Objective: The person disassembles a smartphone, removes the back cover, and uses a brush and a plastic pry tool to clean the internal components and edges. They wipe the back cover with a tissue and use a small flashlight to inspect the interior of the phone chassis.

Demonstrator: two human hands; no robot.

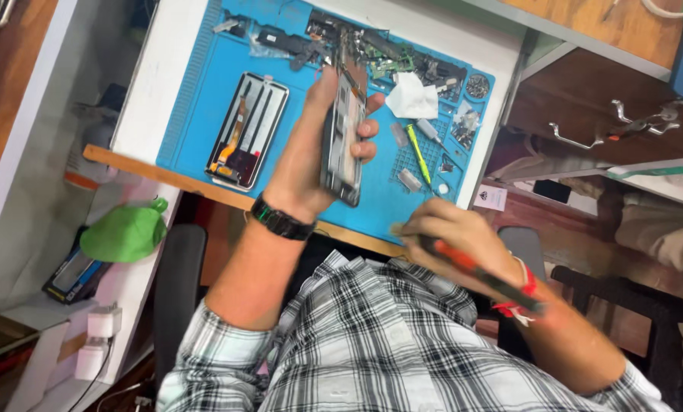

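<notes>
**Head view: an opened phone held up over a blue repair mat**

The left hand (322, 152) is closed around a dark, opened smartphone body (343, 126), with the thumb on one long edge and the fingers (366, 137) curled over the other edge. The phone stands nearly upright, lifted above the blue silicone repair mat (196, 91), and it does not touch the mat. On the left wrist sits a black wristwatch (282, 219).

The right hand (452, 236) is lower and nearer to the body. It is closed around a thin tool with an orange and black handle (483, 275). The picture is blurred there, so the tip of the tool is not clear. A red band (526, 286) is on the right wrist.

On the mat, to the left of the raised phone, a detached phone screen panel with a dark back and an orange flex cable (248, 130) lies flat. To the right of the phone lie a crumpled white tissue (412, 98) and a small screwdriver with a yellow-green handle (418, 152). Along the far edge of the mat, small dark phone parts and circuit boards (380, 49) are spread.

Left of the desk, lower down, a green cloth bundle (125, 233) rests on a white shelf (21, 152).
</notes>
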